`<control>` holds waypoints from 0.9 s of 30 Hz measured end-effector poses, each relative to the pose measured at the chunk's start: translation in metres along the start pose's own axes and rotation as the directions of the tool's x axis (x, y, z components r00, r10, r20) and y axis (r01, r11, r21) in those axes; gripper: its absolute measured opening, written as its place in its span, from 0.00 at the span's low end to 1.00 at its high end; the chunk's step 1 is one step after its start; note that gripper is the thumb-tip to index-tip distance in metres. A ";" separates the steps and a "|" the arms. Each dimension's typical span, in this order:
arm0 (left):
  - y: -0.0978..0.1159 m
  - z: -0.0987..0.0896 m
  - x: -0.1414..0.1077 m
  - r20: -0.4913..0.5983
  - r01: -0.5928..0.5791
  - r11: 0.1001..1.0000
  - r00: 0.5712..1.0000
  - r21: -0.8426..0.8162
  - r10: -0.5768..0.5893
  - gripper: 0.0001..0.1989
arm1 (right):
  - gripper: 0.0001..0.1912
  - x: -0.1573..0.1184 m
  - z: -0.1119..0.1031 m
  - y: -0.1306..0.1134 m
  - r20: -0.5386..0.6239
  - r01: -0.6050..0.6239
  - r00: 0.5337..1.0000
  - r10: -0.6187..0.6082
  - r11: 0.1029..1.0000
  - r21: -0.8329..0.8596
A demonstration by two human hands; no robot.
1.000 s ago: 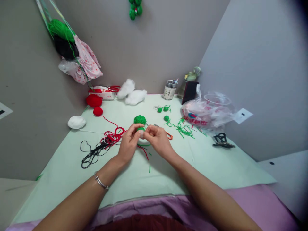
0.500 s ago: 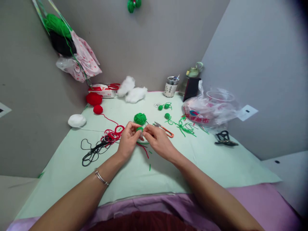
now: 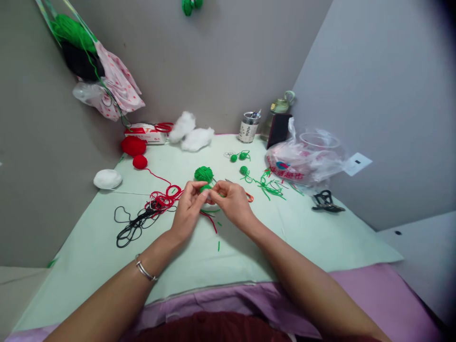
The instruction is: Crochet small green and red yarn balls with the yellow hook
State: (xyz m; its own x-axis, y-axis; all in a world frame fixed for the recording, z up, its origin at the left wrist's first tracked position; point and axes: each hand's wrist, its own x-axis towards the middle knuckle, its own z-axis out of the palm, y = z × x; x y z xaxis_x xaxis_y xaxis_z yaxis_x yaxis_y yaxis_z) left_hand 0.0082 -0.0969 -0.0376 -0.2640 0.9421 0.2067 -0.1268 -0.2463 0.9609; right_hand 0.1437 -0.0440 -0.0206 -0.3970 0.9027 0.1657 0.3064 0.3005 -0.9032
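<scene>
My left hand [image 3: 187, 208] is closed, its thumb and fingers pinching a small green yarn piece [image 3: 205, 188]. Against the piece's right side, the fingertips of my right hand [image 3: 233, 202] are pressed together; whether they hold the yarn or something small is hidden. A pale bit shows between the hands, too small to name. Just behind my fingers sits a green yarn ball [image 3: 203, 174]. My right hand mostly covers a pair of thread snips, leaving part of the orange handle [image 3: 250, 197] in sight. Red yarn ends [image 3: 213, 223] lie below the hands.
Tangled black cord [image 3: 133, 228] and red yarn [image 3: 162, 199] lie left, near a white yarn ball [image 3: 107, 179]. White stuffing [image 3: 197, 139] rests at the back. Small green balls [image 3: 243, 169], green scraps [image 3: 270, 187], a plastic bag [image 3: 302, 159] and a black clip [image 3: 326, 202] are right.
The whole view has shifted slightly, so the table things appear further left. My right hand now covers more of the snips. Both hands stay together at the green piece.
</scene>
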 end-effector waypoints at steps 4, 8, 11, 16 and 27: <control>-0.002 -0.005 0.006 0.033 0.051 0.998 0.998 -0.025 -0.050 0.15 | 0.12 -0.003 -0.004 -0.008 0.095 0.081 0.992 -0.079 0.997 -0.013; -0.002 -0.007 0.009 0.030 0.104 0.994 0.994 -0.027 -0.103 0.17 | 0.13 -0.008 -0.006 -0.015 0.156 0.149 0.977 -0.143 0.988 -0.027; -0.003 -0.006 0.010 0.028 0.155 0.986 0.988 -0.056 -0.153 0.14 | 0.12 -0.010 -0.006 -0.015 0.192 0.189 0.965 -0.178 0.981 -0.039; -0.002 -0.002 0.010 0.033 0.217 0.967 0.976 -0.134 -0.214 0.11 | 0.06 -0.006 -0.012 -0.008 0.175 0.203 0.967 -0.184 0.975 -0.096; -0.002 -0.008 0.003 0.131 0.209 0.969 0.973 -0.133 -0.192 0.14 | 0.12 0.004 -0.003 0.009 0.102 0.069 0.993 -0.062 0.995 -0.070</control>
State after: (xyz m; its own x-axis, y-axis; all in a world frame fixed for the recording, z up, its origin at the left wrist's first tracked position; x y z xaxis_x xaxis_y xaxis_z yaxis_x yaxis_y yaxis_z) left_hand 0.0003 -0.0956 -0.0402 -0.1068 0.9934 0.0411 -0.3053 -0.0721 0.9495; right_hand 0.1479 -0.0368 -0.0265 -0.5013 0.8463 0.1804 0.3375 0.3831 -0.8598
